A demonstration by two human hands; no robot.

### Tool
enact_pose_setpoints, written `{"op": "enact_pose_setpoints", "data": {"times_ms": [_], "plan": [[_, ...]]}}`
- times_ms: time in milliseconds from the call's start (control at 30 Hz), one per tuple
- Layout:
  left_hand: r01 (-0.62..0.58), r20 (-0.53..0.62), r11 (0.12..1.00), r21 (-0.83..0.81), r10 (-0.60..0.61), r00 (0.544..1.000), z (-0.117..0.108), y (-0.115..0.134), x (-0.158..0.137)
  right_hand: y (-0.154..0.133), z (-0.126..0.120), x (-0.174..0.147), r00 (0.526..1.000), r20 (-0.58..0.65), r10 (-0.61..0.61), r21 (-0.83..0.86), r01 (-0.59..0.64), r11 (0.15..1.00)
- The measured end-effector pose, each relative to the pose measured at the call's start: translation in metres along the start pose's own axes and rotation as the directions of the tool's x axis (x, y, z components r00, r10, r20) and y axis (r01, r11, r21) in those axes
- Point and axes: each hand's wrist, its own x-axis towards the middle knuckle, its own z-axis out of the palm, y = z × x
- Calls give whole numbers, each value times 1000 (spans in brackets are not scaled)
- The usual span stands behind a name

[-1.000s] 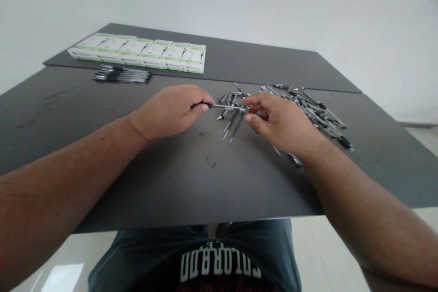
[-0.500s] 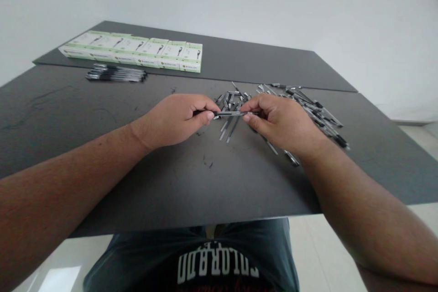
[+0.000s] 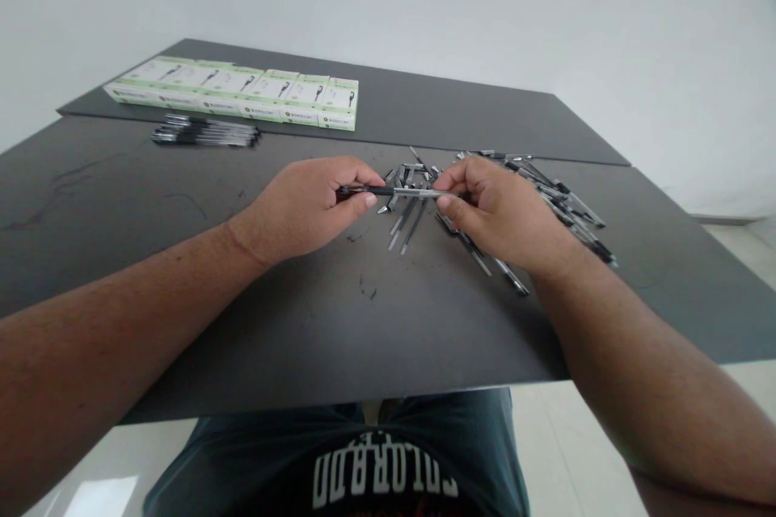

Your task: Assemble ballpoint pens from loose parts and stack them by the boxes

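A dark grey table (image 3: 303, 339) is seen, with a row of green-and-white boxes (image 3: 236, 93) set along its far left part. Loose pens (image 3: 570, 206) are strewn beyond and beside the right hand (image 3: 494, 214). Between its thumb and fingers, the clear end of a pen (image 3: 403, 192) is pinched; the black end is gripped likewise by the left hand (image 3: 315, 198). The pen is held roughly level above the table. A bundle of pens (image 3: 203, 132) is laid before the boxes. Thin rods (image 3: 400, 226) are spread beneath the held pen.
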Motion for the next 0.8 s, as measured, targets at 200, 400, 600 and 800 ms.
{"op": "enact_pose_setpoints", "data": {"times_ms": [200, 400, 600, 800], "plan": [[-21, 1, 1000, 11, 21, 1000, 1, -3, 1, -1, 0, 0, 999, 52, 15, 40, -18, 999], [-18, 24, 998, 52, 17, 1000, 1, -4, 2, -4, 0, 0, 999, 34, 0, 23, -1, 1000], [-137, 43, 983, 121, 132, 990, 1, -8, 1, -1, 7, -1, 993, 111, 30, 119, -43, 992], [-121, 40, 955, 270, 115, 993, -21, -37, 10, 7, 8, 2, 992, -68, 105, 142, -95, 985]]}}
